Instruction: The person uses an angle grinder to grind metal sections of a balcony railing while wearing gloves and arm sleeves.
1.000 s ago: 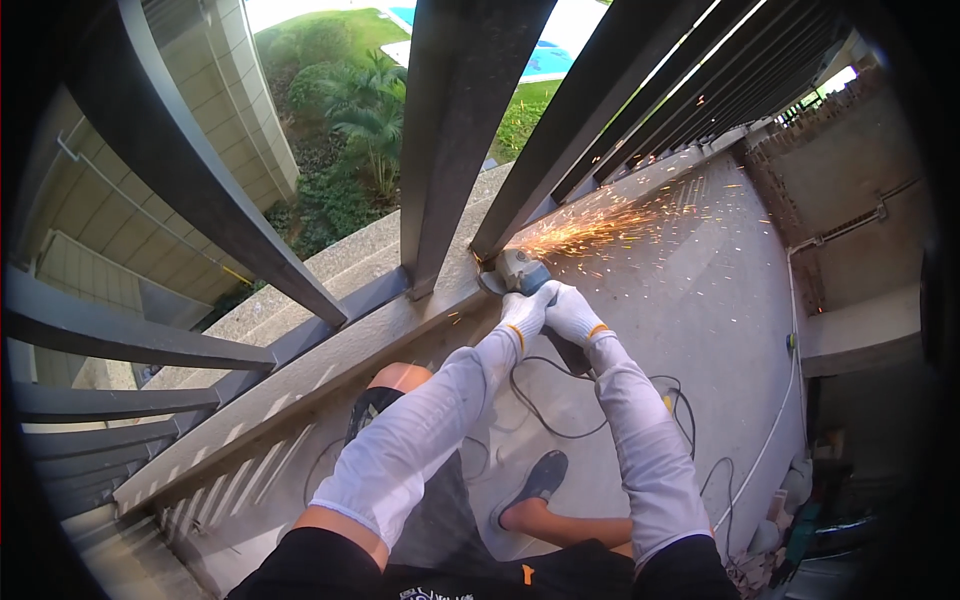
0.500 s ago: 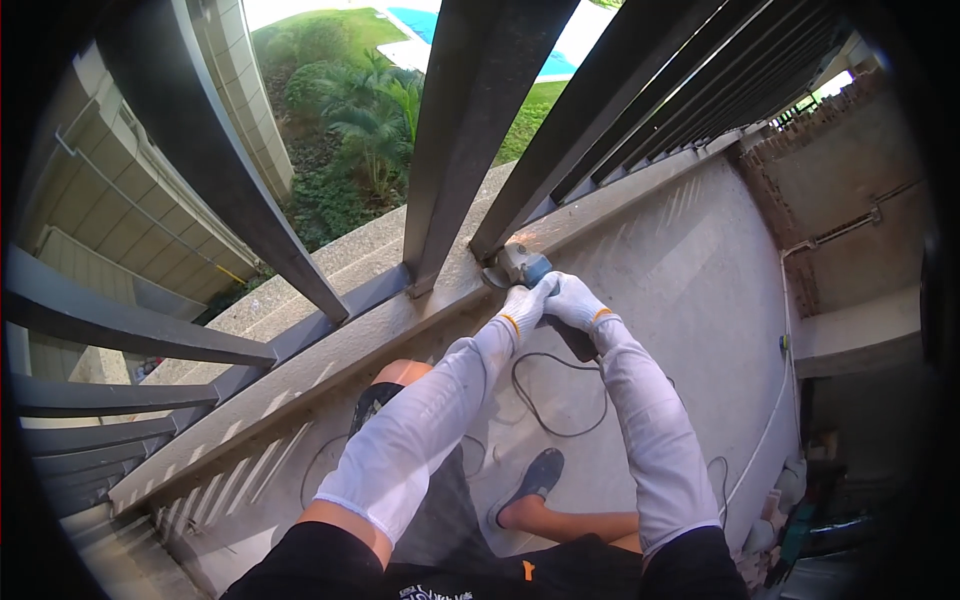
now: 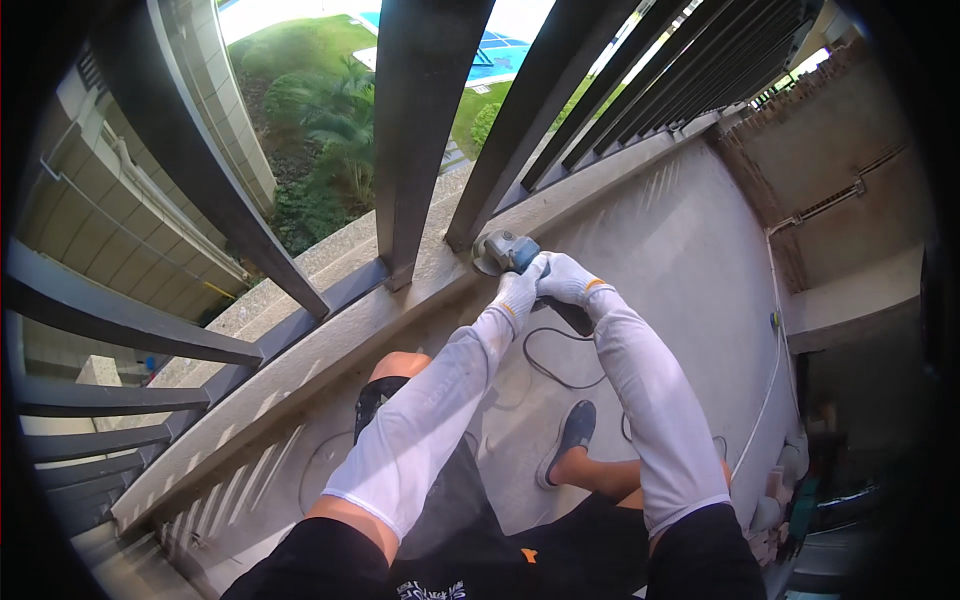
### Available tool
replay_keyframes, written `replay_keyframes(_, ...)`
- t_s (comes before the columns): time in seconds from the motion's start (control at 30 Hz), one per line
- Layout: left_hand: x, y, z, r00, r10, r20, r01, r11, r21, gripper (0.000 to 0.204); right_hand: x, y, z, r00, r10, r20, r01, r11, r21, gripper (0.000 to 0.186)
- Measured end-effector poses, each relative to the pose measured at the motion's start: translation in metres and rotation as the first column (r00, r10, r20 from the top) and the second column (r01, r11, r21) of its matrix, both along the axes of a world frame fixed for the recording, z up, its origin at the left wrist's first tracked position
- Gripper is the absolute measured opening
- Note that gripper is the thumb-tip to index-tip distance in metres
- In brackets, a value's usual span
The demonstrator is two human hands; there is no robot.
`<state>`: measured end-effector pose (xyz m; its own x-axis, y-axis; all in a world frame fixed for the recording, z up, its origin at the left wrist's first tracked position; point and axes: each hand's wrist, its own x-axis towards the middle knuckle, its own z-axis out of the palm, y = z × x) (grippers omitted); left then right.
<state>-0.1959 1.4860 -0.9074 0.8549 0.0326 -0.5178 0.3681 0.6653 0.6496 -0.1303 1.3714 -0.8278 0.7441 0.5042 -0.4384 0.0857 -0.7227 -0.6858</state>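
A blue and grey angle grinder (image 3: 514, 251) is held out in front of me in both hands. My left hand (image 3: 518, 290), in a white glove with a yellow cuff edge, is closed around the near side of the tool. My right hand (image 3: 568, 279), gloved alike, wraps the body from the right; the grips partly hide it. The grinder's disc (image 3: 487, 254) and guard sit close to the foot of a dark metal railing bar (image 3: 505, 150), on the ledge (image 3: 425, 287). I cannot tell whether the disc touches the bar. A dark cord (image 3: 545, 370) trails from the tool.
More dark railing bars (image 3: 410, 130) rise along the ledge at left and far right. Beyond them lie plants and a pool. My bent leg and shoed foot (image 3: 574, 430) are on the concrete floor (image 3: 660, 250). A white pipe or cable (image 3: 768, 420) runs along the right wall's base.
The view has shifted a little. Orange sparks by the disc are no longer visible, and the grinder's head is turned differently. Both hands keep hold; my foot appears farther right.
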Motion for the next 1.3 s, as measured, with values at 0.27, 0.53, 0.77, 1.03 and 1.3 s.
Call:
replay_keyframes(0.27,0.017,-0.033,0.012,0.992,0.114,-0.06,-0.122,0.98,-0.157,0.065,0.048,-0.018,0.015,0.961,0.271,0.06,-0.263,0.959,-0.104,0.058)
replay_keyframes(0.53,0.062,-0.056,0.011,0.925,0.368,-0.097,-0.38,0.908,-0.178,0.066,0.124,-0.014,0.022,0.812,0.58,0.066,-0.572,0.813,-0.112,0.063)
replay_keyframes(0.77,0.083,-0.055,0.004,0.845,0.53,-0.068,-0.522,0.793,-0.315,0.054,0.155,-0.001,0.021,0.696,0.71,0.108,-0.7,0.704,-0.119,0.069)
replay_keyframes(1.03,0.09,-0.059,0.013,0.846,0.533,-0.02,-0.511,0.799,-0.315,0.04,0.17,-0.006,0.013,0.658,0.739,0.147,-0.73,0.673,-0.116,0.07)
replay_keyframes(1.3,0.096,-0.054,-0.002,0.833,0.551,-0.048,-0.53,0.772,-0.352,0.043,0.168,-0.005,0.017,0.665,0.72,0.195,-0.708,0.692,-0.142,0.068)
